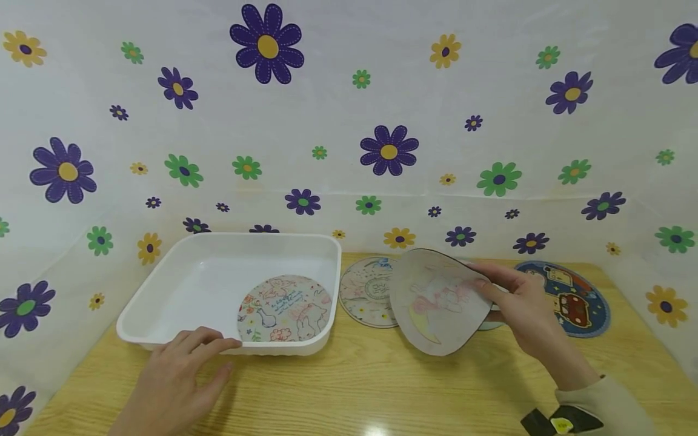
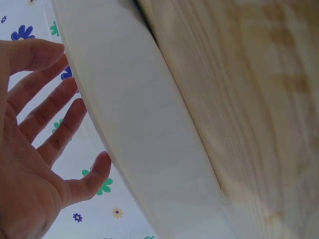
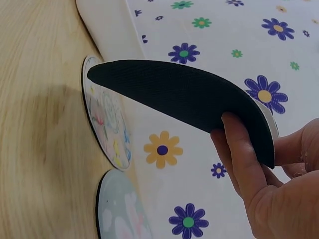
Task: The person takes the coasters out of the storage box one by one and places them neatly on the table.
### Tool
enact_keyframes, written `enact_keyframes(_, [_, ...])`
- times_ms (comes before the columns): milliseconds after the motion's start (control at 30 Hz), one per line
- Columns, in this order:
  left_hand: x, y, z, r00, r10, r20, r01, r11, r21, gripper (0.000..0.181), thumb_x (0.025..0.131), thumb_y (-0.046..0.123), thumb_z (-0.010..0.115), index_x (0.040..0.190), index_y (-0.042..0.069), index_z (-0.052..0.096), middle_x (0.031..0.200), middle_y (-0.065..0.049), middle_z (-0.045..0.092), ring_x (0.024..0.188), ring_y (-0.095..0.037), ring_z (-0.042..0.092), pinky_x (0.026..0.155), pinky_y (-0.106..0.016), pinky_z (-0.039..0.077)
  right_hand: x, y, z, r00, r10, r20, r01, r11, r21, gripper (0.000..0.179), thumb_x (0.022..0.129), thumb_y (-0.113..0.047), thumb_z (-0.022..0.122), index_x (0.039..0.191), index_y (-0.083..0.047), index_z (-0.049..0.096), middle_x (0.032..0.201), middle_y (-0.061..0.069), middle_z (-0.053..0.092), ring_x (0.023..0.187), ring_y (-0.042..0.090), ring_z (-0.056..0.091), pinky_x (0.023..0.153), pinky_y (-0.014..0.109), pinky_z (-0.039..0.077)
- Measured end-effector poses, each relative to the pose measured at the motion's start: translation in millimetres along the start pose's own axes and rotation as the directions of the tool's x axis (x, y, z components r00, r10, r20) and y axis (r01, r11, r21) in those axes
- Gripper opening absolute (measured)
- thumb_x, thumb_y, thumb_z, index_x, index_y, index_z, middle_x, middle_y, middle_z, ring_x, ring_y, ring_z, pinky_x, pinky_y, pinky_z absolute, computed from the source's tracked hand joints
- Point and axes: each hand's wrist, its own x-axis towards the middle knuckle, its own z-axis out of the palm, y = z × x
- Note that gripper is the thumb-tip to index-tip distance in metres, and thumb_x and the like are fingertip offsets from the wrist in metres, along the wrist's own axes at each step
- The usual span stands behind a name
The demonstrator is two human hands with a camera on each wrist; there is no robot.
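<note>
My right hand point(image 1: 526, 312) pinches a pale round mat point(image 1: 436, 312) by its right edge and holds it tilted above the table. The held mat has a faint pink drawing and a yellow crescent; its dark underside point(image 3: 174, 92) shows in the right wrist view. With relaxed fingers, my left hand point(image 1: 177, 375) touches the front rim of a white plastic tray point(image 1: 267, 236). In the left wrist view, fingertips of the left hand point(image 2: 45, 129) meet the edge of the tray wall point(image 2: 129, 114). Inside the tray's right side lies a round mat with rabbit drawings point(image 1: 286, 309).
A light round mat point(image 1: 362, 293) lies just right of the tray. A blue round mat with cartoon figures point(image 1: 586, 303) lies farther right. Between them, a pale green mat point(image 3: 119, 209) is partly hidden by the held one. A flowered curtain point(image 1: 349, 121) stands behind the wooden table point(image 1: 354, 393).
</note>
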Motion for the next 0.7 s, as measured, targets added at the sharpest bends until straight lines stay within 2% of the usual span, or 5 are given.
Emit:
enact_keyframes(267, [-1.5,-0.4,0.9,1.000,0.008,-0.021,-0.007,1.000,0.003,0.029,0.077,0.021,0.085,0.103,0.029,0.076,0.100,0.008,0.069,0.093,-0.019,0.065,0.078,-0.051,0.053,-8.3,19,-15,0.999,0.045,-0.019,-0.044,0.997,0.064,0.028,0.104,-0.018,0.061,0.129,-0.027,0.069,0.108,-0.018,0.067,0.087,0.008,0.069,0.071,0.031,0.063])
enact_keyframes(533, [-1.9,-0.4,1.5,1.000,0.012,-0.019,-0.012,1.000,0.010,0.030,0.077,0.021,0.085,0.104,0.030,0.076,0.101,0.008,0.069,0.093,-0.018,0.065,0.076,-0.049,0.052,-15.0,34,-27,0.995,0.094,-0.044,-0.093,0.995,0.032,0.032,0.104,-0.018,0.060,0.134,-0.029,0.063,0.107,-0.020,0.066,0.089,0.006,0.067,0.072,0.031,0.062])
enact_keyframes(700, [-1.3,-0.8,1.3,0.999,0.026,-0.037,-0.026,0.999,0.019,0.031,0.076,0.021,0.086,0.104,0.030,0.076,0.100,0.008,0.069,0.093,-0.018,0.065,0.075,-0.048,0.052,-17.6,42,-34,0.989,0.134,-0.060,-0.132,0.990,0.038,0.033,0.103,-0.014,0.061,0.132,-0.031,0.062,0.106,-0.020,0.064,0.088,0.007,0.067,0.071,0.032,0.062])
